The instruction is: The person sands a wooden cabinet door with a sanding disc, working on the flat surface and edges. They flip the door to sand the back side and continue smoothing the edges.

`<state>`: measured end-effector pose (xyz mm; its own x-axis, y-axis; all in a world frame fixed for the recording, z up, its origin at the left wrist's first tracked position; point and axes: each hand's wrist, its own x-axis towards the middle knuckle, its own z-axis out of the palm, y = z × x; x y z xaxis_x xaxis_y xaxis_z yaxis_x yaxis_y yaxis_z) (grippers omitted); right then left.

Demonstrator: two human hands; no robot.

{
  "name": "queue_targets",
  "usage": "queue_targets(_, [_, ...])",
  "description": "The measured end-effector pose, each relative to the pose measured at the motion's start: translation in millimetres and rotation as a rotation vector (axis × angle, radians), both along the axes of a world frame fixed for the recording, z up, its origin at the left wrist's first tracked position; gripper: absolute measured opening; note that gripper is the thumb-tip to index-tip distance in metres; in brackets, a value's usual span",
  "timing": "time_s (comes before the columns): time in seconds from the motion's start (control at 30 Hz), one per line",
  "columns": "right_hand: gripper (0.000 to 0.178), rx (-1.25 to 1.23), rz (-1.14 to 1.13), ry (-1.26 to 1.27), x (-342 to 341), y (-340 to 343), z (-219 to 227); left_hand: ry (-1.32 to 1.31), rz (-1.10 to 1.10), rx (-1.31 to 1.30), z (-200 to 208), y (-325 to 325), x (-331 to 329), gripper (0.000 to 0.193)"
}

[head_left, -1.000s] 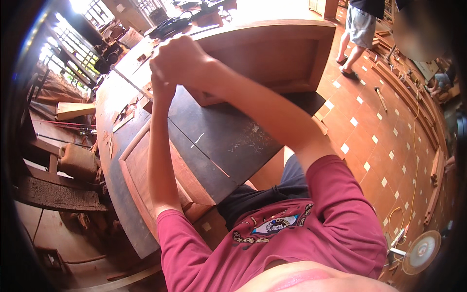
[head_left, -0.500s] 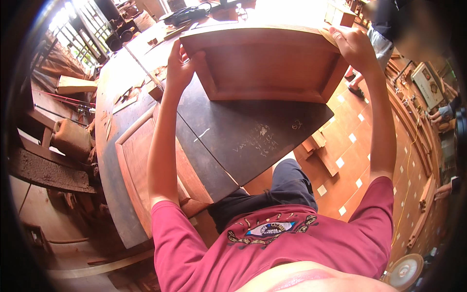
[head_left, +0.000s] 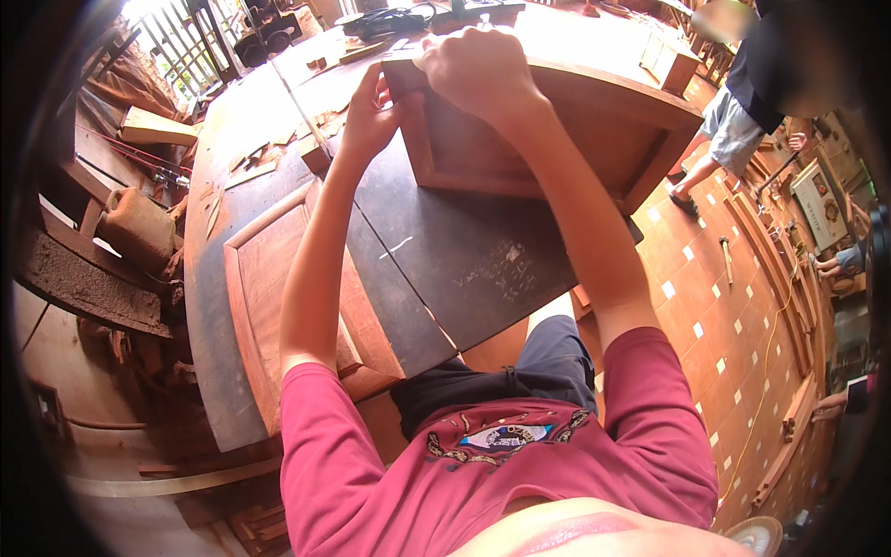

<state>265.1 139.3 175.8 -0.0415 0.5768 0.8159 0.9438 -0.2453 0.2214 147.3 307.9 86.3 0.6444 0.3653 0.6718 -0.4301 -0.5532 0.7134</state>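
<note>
A framed brown wooden panel [head_left: 594, 121] stands tilted on edge on the dark worktable [head_left: 408, 269]. My left hand [head_left: 373, 121] grips its left side near the top corner, with the fingers curled behind. At the top edge, close to that same corner, my right hand [head_left: 478, 74] is closed in a fist. A pale bit shows beside its fingers, too small to name. My right forearm crosses in front of the panel and hides part of it. A second framed panel [head_left: 288, 288] lies flat on the table to the left, partly behind my left forearm.
Wood scraps [head_left: 251, 174] and a wooden block [head_left: 316, 156] lie on the table's left. A black corded tool [head_left: 390, 20] sits at the back, a wooden box [head_left: 668, 63] at the far right. On the tiled floor are a hammer [head_left: 727, 260] and long boards [head_left: 766, 251]. A person [head_left: 733, 130] stands at right.
My right hand has slid left along the panel's top edge, from the right corner to near my left hand. The panel has shifted slightly right in view. The person at right shows more.
</note>
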Motion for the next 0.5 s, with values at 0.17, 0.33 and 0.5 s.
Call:
queue_targets(0.17, [0.017, -0.101, 0.056, -0.207, 16, -42, 2, 0.032, -0.036, -0.003, 2, 0, -8, 0.057])
queue_targets(0.33, [0.015, -0.153, -0.162, -0.432, 61, -137, -7, -0.012, -0.043, 0.001, 2, -7, -19, 0.059])
queue_targets(0.5, [0.028, -0.051, -0.139, 0.159, 85, -190, -10, 0.229, -0.019, -0.027, 8, -11, -40, 0.043])
